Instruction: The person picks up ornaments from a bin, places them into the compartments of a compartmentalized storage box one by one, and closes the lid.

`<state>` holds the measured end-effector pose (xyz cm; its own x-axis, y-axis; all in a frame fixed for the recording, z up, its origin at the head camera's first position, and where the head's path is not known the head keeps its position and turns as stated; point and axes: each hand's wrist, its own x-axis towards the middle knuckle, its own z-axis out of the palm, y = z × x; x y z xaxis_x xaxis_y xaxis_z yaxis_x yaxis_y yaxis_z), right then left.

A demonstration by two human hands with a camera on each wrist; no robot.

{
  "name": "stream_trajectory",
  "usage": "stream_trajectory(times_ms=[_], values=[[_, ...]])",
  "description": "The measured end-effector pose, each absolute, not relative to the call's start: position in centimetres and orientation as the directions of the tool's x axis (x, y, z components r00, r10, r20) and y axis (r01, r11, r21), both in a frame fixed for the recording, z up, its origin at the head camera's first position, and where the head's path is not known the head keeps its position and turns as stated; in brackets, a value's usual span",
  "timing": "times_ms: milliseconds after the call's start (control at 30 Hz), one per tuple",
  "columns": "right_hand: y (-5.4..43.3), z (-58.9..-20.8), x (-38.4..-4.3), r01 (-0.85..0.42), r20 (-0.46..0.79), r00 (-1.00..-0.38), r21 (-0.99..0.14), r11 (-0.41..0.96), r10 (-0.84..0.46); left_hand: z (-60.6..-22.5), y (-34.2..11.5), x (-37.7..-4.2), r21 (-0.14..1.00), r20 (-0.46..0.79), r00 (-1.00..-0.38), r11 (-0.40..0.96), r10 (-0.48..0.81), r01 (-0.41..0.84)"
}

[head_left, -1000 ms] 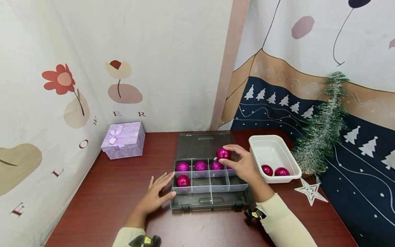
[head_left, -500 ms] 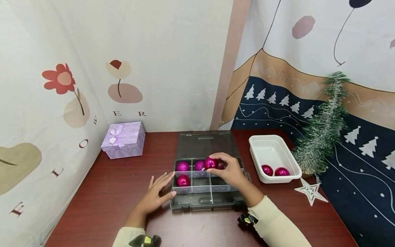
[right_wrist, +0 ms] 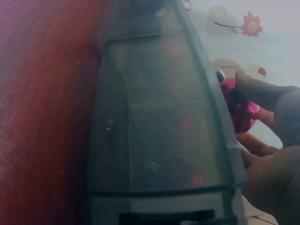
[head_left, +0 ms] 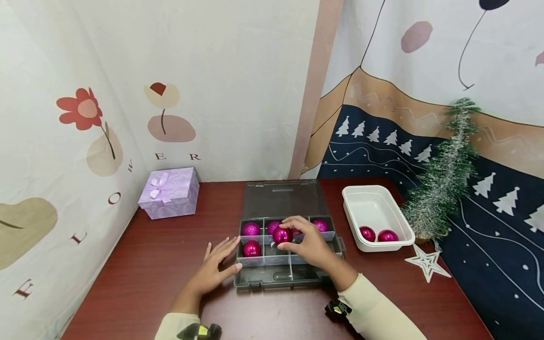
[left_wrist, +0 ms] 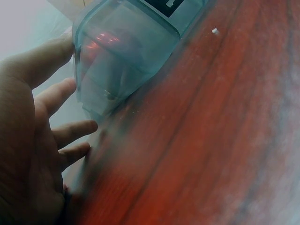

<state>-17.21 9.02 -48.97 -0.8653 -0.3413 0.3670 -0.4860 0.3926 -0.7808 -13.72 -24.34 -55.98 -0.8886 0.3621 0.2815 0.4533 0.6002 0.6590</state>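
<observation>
Between thumb and fingers, my right hand [head_left: 311, 242] pinches a shiny magenta bauble [head_left: 282, 234] over the middle row of a clear divided box [head_left: 276, 260]. In the right wrist view the bauble [right_wrist: 236, 105] shows its silver cap beside the box wall. Glittery baubles [head_left: 250, 229] sit in the back row, one of them partly behind the right hand. A shiny bauble [head_left: 252, 248] lies in the left compartment of the middle row. With fingers spread, my left hand [head_left: 216, 267] touches the box's left side; the left wrist view shows its fingertips [left_wrist: 65, 86] against the wall.
A white tub [head_left: 376, 208] with two shiny baubles stands right of the box. Beyond it are a small frosted tree [head_left: 446, 174] and a white star [head_left: 428, 262]. A lilac gift box [head_left: 171, 192] stands at the back left. The box's dark lid [head_left: 282, 200] lies folded back.
My right hand has carried the shiny bauble left and toward me, from above the back row to above the middle row. The left hand stays at the box's side.
</observation>
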Motion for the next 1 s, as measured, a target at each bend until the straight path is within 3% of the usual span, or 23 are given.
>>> stream_trajectory(times_ms=[600,1000], values=[[8.2,-50.5,-16.8,-0.547,0.368,-0.832,-0.665,0.508,-0.415,-56.0,-24.3,-13.8,0.667,0.276,-0.891,0.595,0.361,0.448],[8.0,-50.9,-16.7,-0.593,0.394,-0.802,-0.619,0.516,-0.449,-56.0,-24.3,-13.7,0.665,0.273,-0.892,0.599,0.36,0.445]])
